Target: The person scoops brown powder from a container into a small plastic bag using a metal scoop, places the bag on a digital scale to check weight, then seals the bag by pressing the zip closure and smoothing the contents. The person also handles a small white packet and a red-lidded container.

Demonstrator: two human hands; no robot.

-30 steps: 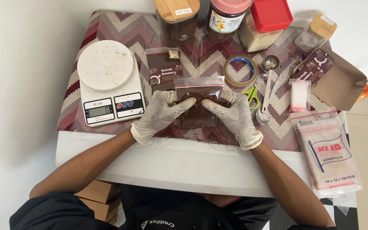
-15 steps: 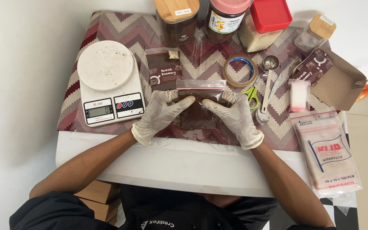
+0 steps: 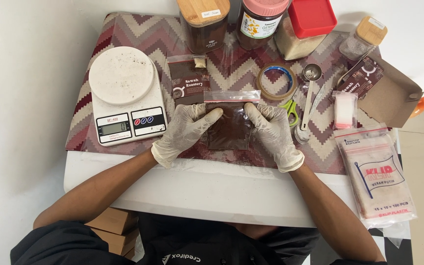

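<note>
Both thumbs are pressing inward on the upper part of a small clear zip bag (image 3: pixel 229 125) filled with dark brown powder, the other fingers curled behind or beside its edges, so each gloved hand is clamped on a side of the pouch: the left hand (image 3: pixel 185 131) on its left edge, the right hand (image 3: pixel 272 132) on its right edge. The bag is lying flat on the zigzag-patterned cloth (image 3: pixel 138 34) at the near middle of the white table (image 3: pixel 212 189), its red-lined zip strip pointing away from the person. Judging by how it lies, the filling is already done and the powder is being spread flat or the air pushed out; whether the zip is fully closed cannot be told from here. Just beyond it a printed brown sachet (image 3: pixel 189 81) is lying apart. To the left a white kitchen scale (image 3: pixel 126 95) is standing with nothing on its plate. To the right a roll of tape (image 3: pixel 276 82), green-handled scissors (image 3: pixel 290 109) and a metal measuring spoon (image 3: pixel 310 93) are lying close together, and further right a pack of empty zip bags (image 3: pixel 376 174) is hanging over the table edge. Jars (image 3: pixel 204 24) are standing along the far edge.
</note>
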